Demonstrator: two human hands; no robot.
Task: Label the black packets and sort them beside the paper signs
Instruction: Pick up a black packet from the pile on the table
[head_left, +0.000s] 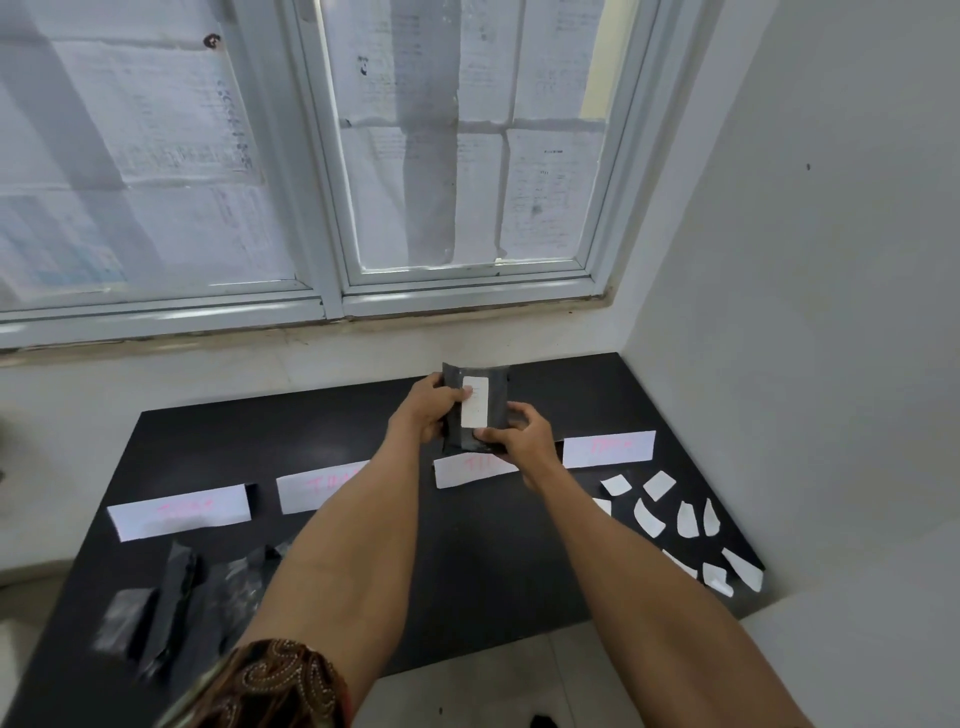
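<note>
Up near the far edge of the surface (467, 545), left grip (434, 410) and right grip (522, 439) pinch the black packet (497, 397); white label (475, 402) might wrinkle if thumbs press unevenly.

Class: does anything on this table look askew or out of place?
Mildly: the white label slips lie scattered at odd angles at the right end of the table, some near its edge, and the black packets at left form a jumbled heap. Nothing looks damaged.

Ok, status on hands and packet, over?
Left hand, right hand both grip black packet. White label on its face. More packets lie near left, loose labels right. Nothing in the way.
</note>
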